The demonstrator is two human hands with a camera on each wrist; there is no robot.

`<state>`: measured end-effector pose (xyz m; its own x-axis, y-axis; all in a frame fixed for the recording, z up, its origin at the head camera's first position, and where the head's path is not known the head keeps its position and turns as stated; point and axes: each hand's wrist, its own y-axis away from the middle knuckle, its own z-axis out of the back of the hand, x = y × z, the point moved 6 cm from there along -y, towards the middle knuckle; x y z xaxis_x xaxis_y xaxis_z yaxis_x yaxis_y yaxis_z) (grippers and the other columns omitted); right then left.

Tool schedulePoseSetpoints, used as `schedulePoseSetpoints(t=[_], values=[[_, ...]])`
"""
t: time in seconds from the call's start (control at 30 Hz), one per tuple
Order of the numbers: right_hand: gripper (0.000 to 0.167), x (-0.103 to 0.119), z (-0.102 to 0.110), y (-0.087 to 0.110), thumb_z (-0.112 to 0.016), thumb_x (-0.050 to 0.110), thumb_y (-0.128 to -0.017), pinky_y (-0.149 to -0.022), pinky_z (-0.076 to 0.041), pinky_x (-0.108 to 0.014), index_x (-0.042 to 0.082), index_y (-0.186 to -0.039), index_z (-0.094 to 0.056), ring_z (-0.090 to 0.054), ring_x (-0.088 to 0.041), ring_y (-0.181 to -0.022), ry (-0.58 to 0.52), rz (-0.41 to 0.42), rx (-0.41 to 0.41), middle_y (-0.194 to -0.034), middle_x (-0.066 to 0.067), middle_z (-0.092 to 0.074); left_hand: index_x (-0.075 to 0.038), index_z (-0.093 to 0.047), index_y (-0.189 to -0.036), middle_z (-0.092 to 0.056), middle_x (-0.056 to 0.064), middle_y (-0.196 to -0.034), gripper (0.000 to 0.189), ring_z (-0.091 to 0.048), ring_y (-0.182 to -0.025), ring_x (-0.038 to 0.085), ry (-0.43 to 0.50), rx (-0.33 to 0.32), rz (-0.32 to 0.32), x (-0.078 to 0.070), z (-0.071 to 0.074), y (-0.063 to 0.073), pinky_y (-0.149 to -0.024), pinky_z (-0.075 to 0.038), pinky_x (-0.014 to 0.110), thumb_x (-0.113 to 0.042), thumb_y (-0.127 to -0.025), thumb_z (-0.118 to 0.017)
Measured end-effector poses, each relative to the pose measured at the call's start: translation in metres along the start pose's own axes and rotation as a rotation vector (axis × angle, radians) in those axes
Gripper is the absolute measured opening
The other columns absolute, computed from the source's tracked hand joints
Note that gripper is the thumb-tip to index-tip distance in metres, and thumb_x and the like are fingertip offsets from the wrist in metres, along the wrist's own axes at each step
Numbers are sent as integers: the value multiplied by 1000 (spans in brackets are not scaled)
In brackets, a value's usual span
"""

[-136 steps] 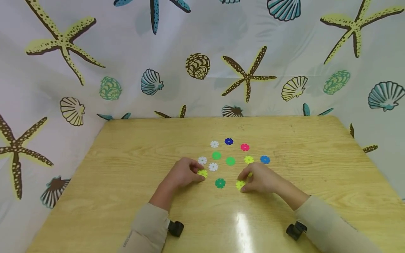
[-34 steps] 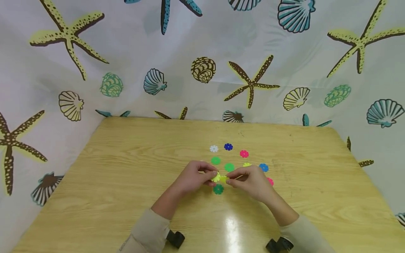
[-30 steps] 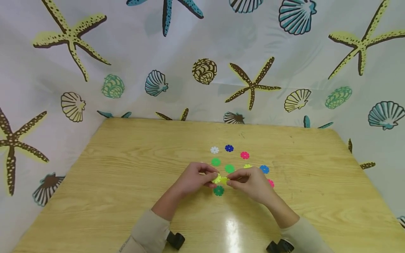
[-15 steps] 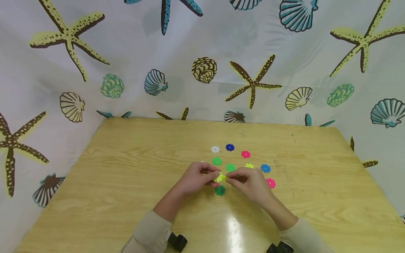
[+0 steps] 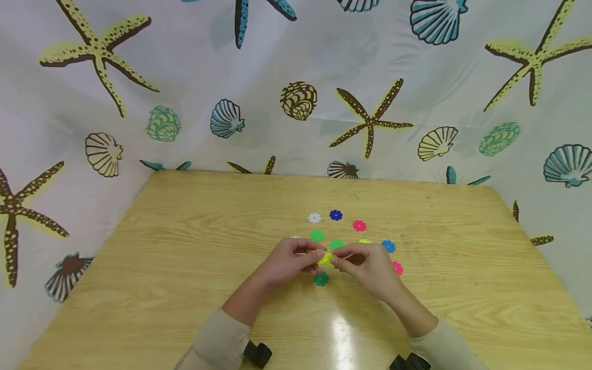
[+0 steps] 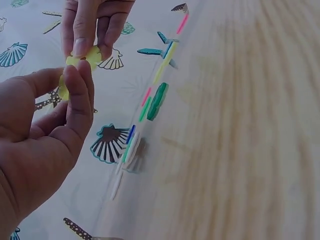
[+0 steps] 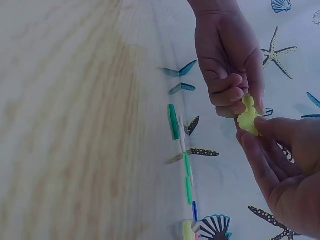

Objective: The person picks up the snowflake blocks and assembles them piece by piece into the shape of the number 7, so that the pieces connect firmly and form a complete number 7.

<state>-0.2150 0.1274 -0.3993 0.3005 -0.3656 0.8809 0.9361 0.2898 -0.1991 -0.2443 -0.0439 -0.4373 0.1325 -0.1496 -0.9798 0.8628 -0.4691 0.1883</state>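
Note:
Two yellow notched plastic discs [image 5: 326, 258] meet between the hands, above the table in the head view. My left hand [image 5: 289, 261] pinches one between thumb and fingers. From the other side, my right hand [image 5: 370, 267] pinches the second. In the left wrist view, one yellow disc [image 6: 92, 58] shows at the right hand's fingertips. The right wrist view shows the yellow pieces [image 7: 248, 120] touching at an angle; fingers hide part of them, and how far they interlock I cannot tell. A dark green disc [image 5: 321, 279] lies just below the hands.
Several flat discs lie on the wooden table [image 5: 185, 246]: a white disc [image 5: 314, 218], a dark blue disc [image 5: 335, 215], a pink disc [image 5: 359, 225], a light blue disc [image 5: 388, 246] and green ones [image 5: 317, 235]. A shell-patterned cloth [image 5: 259, 139] stands behind the table.
Both hands have lifted a yellow disc each from the table and brought them together in the middle. Over the last second the discs have turned and drawn closer; the hands barely moved.

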Motion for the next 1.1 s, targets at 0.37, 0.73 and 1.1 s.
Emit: schedulePoseSetpoints(t=[0.37,0.73,1.1], values=[[24,-2,2,0,-75,9,-88,-72,-62,-25,1,-111,-73,-75,-30,-84,-48,-62,34,-100,-18,-74,-9,-67,-124,-63,6,-102,38,-69,-82,17,-73,97,-36,0,0,3,-75,-58,33,-26,-91,-75],[25,-6,1,-2,-74,8,-89,-75,-63,-29,-1,-113,-71,-75,-34,-89,-139,-69,69,-105,-21,-74,-9,-64,-129,-74,19,-93,39,-71,-83,28,-162,175,-98,-3,-2,5,-74,-57,34,-29,-96,-68],[34,-9,0,-2,-76,14,-89,-78,-63,-30,1,-120,-69,-75,-25,-94,-164,-145,112,-114,-19,-72,-12,-61,-132,-74,13,-92,46,-71,-89,28,-201,128,-48,0,15,4,-77,-57,38,-37,-95,-69]])
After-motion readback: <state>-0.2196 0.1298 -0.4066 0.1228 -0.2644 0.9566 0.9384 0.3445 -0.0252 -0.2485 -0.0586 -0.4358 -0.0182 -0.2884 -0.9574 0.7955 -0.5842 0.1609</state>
